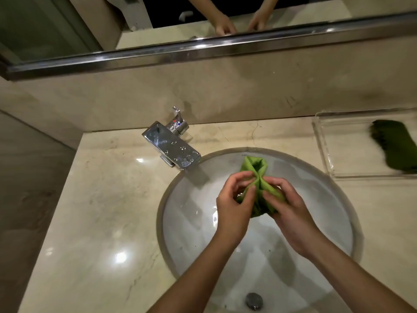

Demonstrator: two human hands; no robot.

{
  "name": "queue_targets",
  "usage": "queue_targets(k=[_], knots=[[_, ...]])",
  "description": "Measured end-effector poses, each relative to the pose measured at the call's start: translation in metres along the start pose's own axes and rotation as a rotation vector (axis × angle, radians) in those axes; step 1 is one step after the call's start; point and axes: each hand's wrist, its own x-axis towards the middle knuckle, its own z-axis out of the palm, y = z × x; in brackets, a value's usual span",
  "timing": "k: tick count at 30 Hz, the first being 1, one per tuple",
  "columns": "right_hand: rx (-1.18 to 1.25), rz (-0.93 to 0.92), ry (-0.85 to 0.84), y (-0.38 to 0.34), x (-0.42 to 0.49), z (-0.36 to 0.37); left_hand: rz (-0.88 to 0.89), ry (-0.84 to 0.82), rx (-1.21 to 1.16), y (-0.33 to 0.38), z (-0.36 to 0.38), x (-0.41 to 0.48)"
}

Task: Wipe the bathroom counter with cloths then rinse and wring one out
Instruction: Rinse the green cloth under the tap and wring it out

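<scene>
Over the round white sink [194, 222] I hold a light green cloth [253, 166], bunched and pinched at its middle. My left hand [232, 204] grips the cloth's left side with curled fingers. My right hand [291, 213] grips its right side, thumb against the fabric. The cloth's upper end fans out above my fingers and its lower end hangs between my palms. A second, darker green cloth [394, 145] lies in a clear tray [325, 152] on the marble counter [101, 211] at the right.
A square chrome faucet [171, 147] with a lever handle stands at the sink's back left; no water runs from it. The drain [254, 300] sits at the basin's near edge. A mirror [203, 23] with a metal frame runs along the back wall.
</scene>
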Motion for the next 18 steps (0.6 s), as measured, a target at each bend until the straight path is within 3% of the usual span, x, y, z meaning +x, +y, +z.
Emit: queue_targets(k=[2, 5, 7, 11, 13, 16, 18], knots=[[-0.025, 0.013, 0.023, 0.001, 0.0, -0.003, 0.104, -0.023, 0.105, -0.003, -0.002, -0.004], [0.175, 0.067, 0.0, -0.004, -0.002, -0.004, 0.179, -0.122, 0.321, -0.009, -0.002, -0.007], [0.229, 0.07, -0.021, -0.005, -0.003, -0.009, 0.132, -0.194, 0.268, -0.01, -0.003, -0.005], [-0.014, 0.063, -0.009, -0.005, 0.005, -0.019, 0.101, -0.322, 0.136, -0.009, -0.014, -0.002], [-0.058, 0.077, -0.03, -0.013, 0.013, -0.025, 0.089, -0.289, 0.074, -0.007, -0.022, 0.007], [0.042, 0.157, -0.182, -0.035, 0.024, -0.033, -0.037, -0.18, 0.108, -0.001, -0.032, 0.03], [0.055, 0.201, -0.261, -0.045, 0.029, -0.036, -0.322, -0.263, 0.077, 0.008, -0.036, 0.045]])
